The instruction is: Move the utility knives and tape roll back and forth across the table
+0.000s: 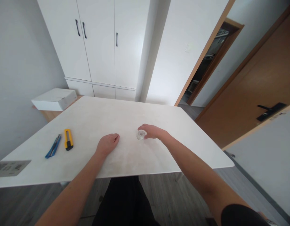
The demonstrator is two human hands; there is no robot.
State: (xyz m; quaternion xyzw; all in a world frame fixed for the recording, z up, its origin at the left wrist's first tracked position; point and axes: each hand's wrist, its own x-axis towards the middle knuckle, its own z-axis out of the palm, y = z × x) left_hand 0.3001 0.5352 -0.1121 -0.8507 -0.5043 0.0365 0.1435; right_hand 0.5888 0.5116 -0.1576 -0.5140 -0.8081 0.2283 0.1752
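Observation:
A small roll of clear tape (140, 135) lies on the white table (126, 116), right of centre. My right hand (151, 131) rests on the table with its fingers curled round the roll's right side, touching it. My left hand (107, 143) lies palm down on the table a short way to the left of the roll, fingers loosely curled under and holding nothing. A yellow utility knife (68, 139) and a blue utility knife (53, 146) lie side by side at the left of the table, well away from both hands.
A grey printed sheet (9, 167) lies at the table's near left corner. A white flat box (54, 99) sits on a low wooden stand behind the table's left. White cupboards (100, 44) stand behind, an open wooden door (260, 84) at right.

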